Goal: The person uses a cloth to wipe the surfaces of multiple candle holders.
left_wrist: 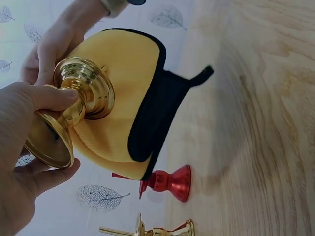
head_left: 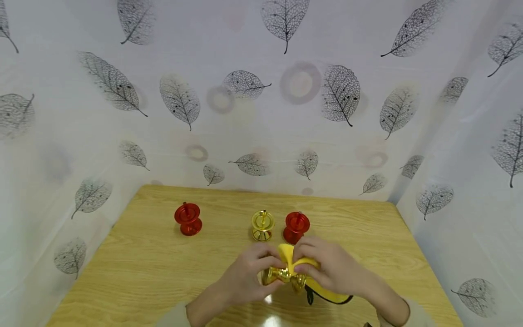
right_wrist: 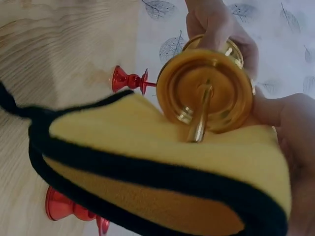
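A shiny gold candle holder (head_left: pixel 282 274) lies tilted on its side in my left hand (head_left: pixel 249 274), whose thumb and fingers grip its stem and flared base. In the right wrist view its round dish (right_wrist: pixel 172 93) and the thin spike in the dish's middle face the camera. My right hand (head_left: pixel 328 265) pinches a folded yellow cloth (left_wrist: pixel 130 54) with black edging and a black loop. The cloth lies up against the dish end of the holder, and part of it is hidden under the right hand.
Behind my hands, a second gold candle holder (head_left: pixel 262 225) stands upright beside a red candle holder (head_left: pixel 296 225). Another red candle holder (head_left: pixel 189 220) stands farther left on the wooden table (head_left: pixel 163 268). A leaf-patterned curtain (head_left: pixel 261 127) surrounds the table's back and sides.
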{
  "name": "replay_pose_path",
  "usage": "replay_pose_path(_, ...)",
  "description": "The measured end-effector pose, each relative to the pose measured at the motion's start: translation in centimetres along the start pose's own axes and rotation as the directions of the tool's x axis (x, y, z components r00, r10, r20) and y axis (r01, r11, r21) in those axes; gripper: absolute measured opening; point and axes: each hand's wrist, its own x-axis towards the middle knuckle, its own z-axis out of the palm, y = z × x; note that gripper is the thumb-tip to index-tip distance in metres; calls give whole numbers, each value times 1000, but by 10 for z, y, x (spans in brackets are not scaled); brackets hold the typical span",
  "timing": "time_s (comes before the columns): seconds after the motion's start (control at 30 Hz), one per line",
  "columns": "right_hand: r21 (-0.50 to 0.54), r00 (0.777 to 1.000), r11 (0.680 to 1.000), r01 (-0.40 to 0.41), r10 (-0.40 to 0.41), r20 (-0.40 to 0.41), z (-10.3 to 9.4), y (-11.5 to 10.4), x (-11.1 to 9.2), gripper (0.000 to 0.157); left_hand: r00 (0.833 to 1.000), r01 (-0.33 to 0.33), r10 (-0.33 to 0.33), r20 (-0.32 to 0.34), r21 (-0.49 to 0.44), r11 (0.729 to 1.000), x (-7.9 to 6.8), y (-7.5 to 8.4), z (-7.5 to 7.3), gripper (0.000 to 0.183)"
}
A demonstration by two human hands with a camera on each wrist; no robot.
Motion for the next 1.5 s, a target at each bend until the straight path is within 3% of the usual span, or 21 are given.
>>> replay_pose_path(0.17,247,997,967,-69,57,57,-2,12,3,11,1000,-10,10,3,23,1000,0,2,0,32)
replay_pose_path(0.3,280,995,956,-86,68,72,-2,15,4,14,1000,11,-11,2,45,999,0,2,-2,32)
replay_pose_path(0.5,153,996,986,-63,53,67,-1,12,6,17,999,38,-38,-2,49,998,-1,1,-2,32)
replay_pose_path(0.67,-31,996,996,88,-88,1,0,8,8,17,997,83,-83,-11,61,995,-2,-1,-1,30)
replay_pose_path(0.8,-221,972,950,221,-232,-25,2,2,9,21,987,161,-160,-16,48,986,-1,-2,-1,31)
replay_pose_path(0.9,-341,957,902,263,-290,-29,6,-2,7,26,977,214,-214,-18,25,976,-1,-3,-1,32)
replay_pose_path(1.07,-398,944,873,282,-327,-48,15,-5,0,33,967,253,-253,-25,9,967,-2,-5,-1,31)
replay_pose_path(1.27,-378,947,889,257,-310,-85,20,-6,-2,25,971,240,-240,-25,24,970,-3,-4,-1,30)
replay_pose_path(1.4,-334,956,918,213,-266,-120,19,-3,3,19,987,157,-154,-43,75,985,-2,-3,-1,31)
replay_pose_path(1.5,-213,980,968,136,-163,-117,15,-1,6,22,996,83,-78,-53,121,989,-2,-2,0,31)
